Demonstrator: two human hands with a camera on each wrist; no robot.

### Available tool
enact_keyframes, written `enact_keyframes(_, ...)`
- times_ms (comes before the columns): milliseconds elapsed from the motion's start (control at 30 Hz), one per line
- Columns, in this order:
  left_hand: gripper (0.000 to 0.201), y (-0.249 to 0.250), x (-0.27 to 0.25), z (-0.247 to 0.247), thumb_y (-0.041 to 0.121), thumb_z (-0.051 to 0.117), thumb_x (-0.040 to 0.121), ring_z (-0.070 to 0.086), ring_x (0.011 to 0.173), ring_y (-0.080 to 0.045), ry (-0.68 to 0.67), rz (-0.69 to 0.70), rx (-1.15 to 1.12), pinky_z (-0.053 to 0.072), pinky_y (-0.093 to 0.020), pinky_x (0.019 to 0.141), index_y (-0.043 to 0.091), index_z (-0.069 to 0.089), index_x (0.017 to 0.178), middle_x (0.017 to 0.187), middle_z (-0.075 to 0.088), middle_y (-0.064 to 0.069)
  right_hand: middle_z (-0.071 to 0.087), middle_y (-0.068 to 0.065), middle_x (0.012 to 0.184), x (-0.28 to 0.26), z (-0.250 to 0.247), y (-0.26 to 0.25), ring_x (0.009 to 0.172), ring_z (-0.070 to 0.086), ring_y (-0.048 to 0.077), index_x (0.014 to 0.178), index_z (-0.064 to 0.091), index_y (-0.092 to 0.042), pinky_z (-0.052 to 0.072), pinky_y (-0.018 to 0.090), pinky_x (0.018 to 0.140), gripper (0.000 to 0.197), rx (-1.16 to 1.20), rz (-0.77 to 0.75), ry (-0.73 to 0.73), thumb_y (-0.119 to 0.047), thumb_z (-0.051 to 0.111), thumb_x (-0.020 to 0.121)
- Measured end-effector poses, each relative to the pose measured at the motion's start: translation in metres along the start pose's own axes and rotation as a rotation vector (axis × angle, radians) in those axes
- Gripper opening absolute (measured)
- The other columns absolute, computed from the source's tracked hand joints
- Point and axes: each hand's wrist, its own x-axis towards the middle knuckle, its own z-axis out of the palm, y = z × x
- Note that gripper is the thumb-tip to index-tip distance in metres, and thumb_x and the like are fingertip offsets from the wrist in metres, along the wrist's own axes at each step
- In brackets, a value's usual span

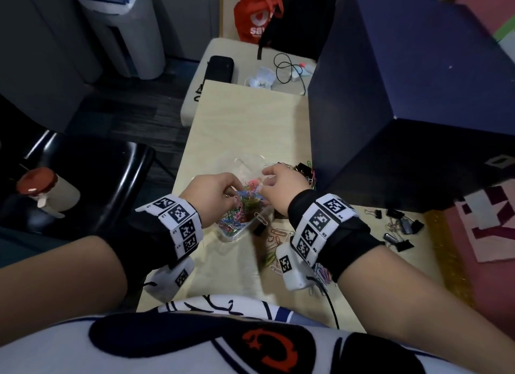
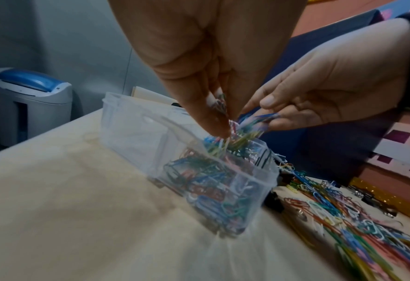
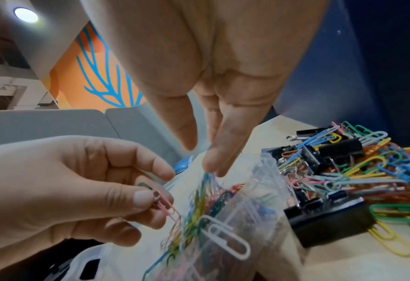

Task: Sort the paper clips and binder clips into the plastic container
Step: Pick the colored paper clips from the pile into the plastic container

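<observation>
A clear plastic container (image 1: 237,231) (image 2: 252,182) (image 3: 259,192) stands on the table, its near section holding a heap of coloured paper clips (image 1: 241,209) (image 2: 199,176). Both hands hover right above it. My left hand (image 1: 232,191) (image 2: 219,121) pinches a few paper clips, a pink one (image 3: 168,207) showing in the right wrist view. My right hand (image 1: 263,183) (image 3: 205,161) pinches a tangled bunch of coloured clips (image 3: 207,182) (image 2: 259,119) that hangs down into the container. A large white paper clip (image 3: 225,237) lies on the container's near rim.
Loose paper clips (image 1: 274,241) (image 3: 377,167) and black binder clips (image 1: 401,227) (image 3: 329,218) lie on the light wooden table (image 1: 250,117) to the right. A big dark blue box (image 1: 404,89) stands close on the right. A black chair (image 1: 83,178) is at left.
</observation>
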Motion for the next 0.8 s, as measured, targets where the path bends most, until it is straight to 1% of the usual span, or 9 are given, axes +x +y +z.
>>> enact_keyframes(133, 0.028, -0.001, 0.001, -0.003, 0.011, 0.061, 0.084, 0.064, 0.078, -0.014, -0.018, 0.028, 0.048, 0.056, -0.033, 0.08, 0.025, 0.065, 0.108, 0.095, 0.071, 0.006, 0.062, 0.006, 0.121, 0.001, -0.005, 0.001, 0.107, 0.06, 0.025, 0.124, 0.055, -0.018, 0.052, 0.041, 0.093, 0.033, -0.019, 0.003, 0.007, -0.014, 0.053, 0.091)
enact_keyframes(267, 0.029, -0.001, 0.0, -0.007, 0.012, 0.059, 0.084, 0.064, 0.081, -0.013, -0.046, 0.075, 0.159, 0.051, -0.026, 0.081, 0.026, 0.063, 0.109, 0.096, 0.066, 0.009, 0.066, 0.003, 0.108, -0.012, -0.017, 0.007, 0.101, 0.061, 0.024, 0.107, 0.064, -0.018, 0.049, 0.031, 0.088, 0.019, -0.269, 0.0, 0.07, -0.021, 0.052, 0.092)
enact_keyframes(333, 0.027, 0.0, 0.0, -0.009, 0.013, 0.058, 0.084, 0.06, 0.081, -0.014, -0.045, 0.107, 0.235, 0.048, -0.025, 0.079, 0.025, 0.063, 0.108, 0.098, 0.064, 0.006, 0.068, 0.004, 0.105, -0.023, -0.017, 0.012, 0.099, 0.062, 0.023, 0.102, 0.067, -0.016, 0.049, 0.03, 0.084, 0.017, -0.39, 0.022, -0.002, -0.024, 0.054, 0.092)
enact_keyframes(400, 0.023, 0.001, -0.001, -0.009, 0.017, 0.058, 0.086, 0.059, 0.084, -0.016, -0.056, 0.138, 0.316, 0.047, -0.027, 0.08, 0.024, 0.064, 0.107, 0.099, 0.065, 0.003, 0.069, 0.005, 0.102, -0.031, -0.011, 0.018, 0.095, 0.063, 0.022, 0.098, 0.069, -0.015, 0.05, 0.029, 0.082, 0.019, -0.425, 0.043, -0.07, -0.028, 0.058, 0.09)
enact_keyframes(500, 0.025, 0.003, -0.004, -0.004, 0.025, 0.054, 0.09, 0.06, 0.102, -0.023, -0.147, 0.173, 0.462, 0.048, -0.032, 0.088, 0.023, 0.064, 0.113, 0.109, 0.065, -0.002, 0.071, 0.006, 0.094, -0.036, 0.005, 0.025, 0.09, 0.065, 0.022, 0.093, 0.072, -0.014, 0.052, 0.03, 0.08, 0.03, -0.403, 0.055, -0.133, -0.041, 0.059, 0.089)
enact_keyframes(567, 0.027, 0.005, -0.006, 0.001, 0.028, 0.05, 0.092, 0.058, 0.107, -0.024, -0.211, 0.189, 0.522, 0.047, -0.033, 0.09, 0.023, 0.063, 0.115, 0.114, 0.064, -0.004, 0.068, 0.003, 0.084, -0.035, 0.014, 0.027, 0.087, 0.062, 0.024, 0.081, 0.07, -0.017, 0.049, 0.028, 0.073, 0.033, -0.392, 0.042, -0.148, -0.046, 0.057, 0.089)
enact_keyframes(633, 0.027, 0.006, -0.009, 0.007, 0.03, 0.048, 0.094, 0.058, 0.106, -0.024, -0.253, 0.203, 0.531, 0.046, -0.031, 0.088, 0.023, 0.064, 0.114, 0.113, 0.064, -0.004, 0.068, 0.004, 0.084, -0.034, 0.021, 0.027, 0.088, 0.061, 0.025, 0.076, 0.066, -0.018, 0.046, 0.027, 0.07, 0.031, -0.379, 0.025, -0.136, -0.043, 0.056, 0.091)
enact_keyframes(700, 0.027, 0.006, -0.012, 0.009, 0.033, 0.048, 0.094, 0.058, 0.105, -0.023, -0.272, 0.221, 0.537, 0.046, -0.029, 0.086, 0.023, 0.064, 0.113, 0.111, 0.064, -0.003, 0.069, 0.006, 0.091, -0.033, 0.023, 0.026, 0.092, 0.062, 0.026, 0.083, 0.067, -0.022, 0.045, 0.027, 0.074, 0.02, -0.363, 0.017, -0.11, -0.036, 0.056, 0.092)
enact_keyframes(800, 0.027, 0.004, -0.016, 0.009, 0.038, 0.053, 0.09, 0.059, 0.103, -0.02, -0.262, 0.242, 0.537, 0.047, -0.03, 0.087, 0.025, 0.066, 0.111, 0.108, 0.065, 0.001, 0.067, 0.006, 0.091, -0.031, 0.017, 0.022, 0.09, 0.061, 0.026, 0.086, 0.066, -0.018, 0.044, 0.026, 0.073, 0.018, -0.322, -0.019, -0.029, -0.031, 0.055, 0.091)
